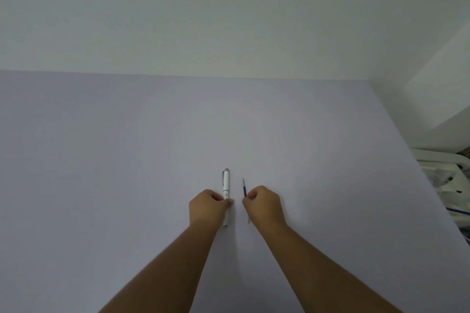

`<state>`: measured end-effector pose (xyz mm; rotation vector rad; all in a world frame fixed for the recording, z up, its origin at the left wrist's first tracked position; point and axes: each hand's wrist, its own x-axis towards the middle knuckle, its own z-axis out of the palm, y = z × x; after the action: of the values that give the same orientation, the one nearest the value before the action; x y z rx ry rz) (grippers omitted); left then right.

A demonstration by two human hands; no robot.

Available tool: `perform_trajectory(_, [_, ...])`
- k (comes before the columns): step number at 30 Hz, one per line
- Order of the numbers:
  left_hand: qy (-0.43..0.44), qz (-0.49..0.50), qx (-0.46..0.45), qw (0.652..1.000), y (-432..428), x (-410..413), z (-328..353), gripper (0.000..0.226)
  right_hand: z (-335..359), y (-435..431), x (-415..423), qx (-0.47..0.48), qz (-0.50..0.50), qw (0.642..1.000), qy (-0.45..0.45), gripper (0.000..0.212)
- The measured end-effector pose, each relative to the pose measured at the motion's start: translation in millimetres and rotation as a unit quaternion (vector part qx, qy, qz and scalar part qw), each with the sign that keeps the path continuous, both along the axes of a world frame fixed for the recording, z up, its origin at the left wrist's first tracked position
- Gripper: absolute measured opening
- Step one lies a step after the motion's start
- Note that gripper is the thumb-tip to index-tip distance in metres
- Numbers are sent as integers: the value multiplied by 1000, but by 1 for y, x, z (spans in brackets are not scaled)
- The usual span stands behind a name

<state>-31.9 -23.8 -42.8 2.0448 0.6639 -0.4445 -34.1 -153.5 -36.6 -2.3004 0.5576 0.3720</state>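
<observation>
pale lilac table [127, 160] before a white wall [229, 20], one pen in two parts

left hand [207, 207] pinches the white pen [226, 183] at its middle; right hand [264, 207] pinches the thin dark refill [244, 189] just beside it, both parts pointing away from the hands. i think the refill could bend or miss the opening if it enters tilted, or slip from the fingertips and roll away.

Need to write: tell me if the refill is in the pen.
Out: right hand pinches refill, apart from white pen in left hand.
</observation>
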Motion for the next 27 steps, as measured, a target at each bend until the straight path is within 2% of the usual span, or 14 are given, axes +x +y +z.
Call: perform_trajectory(27, [1,-32,17,999,5,-3,6,26,5,-1,-2,23,-13,999,-20,25])
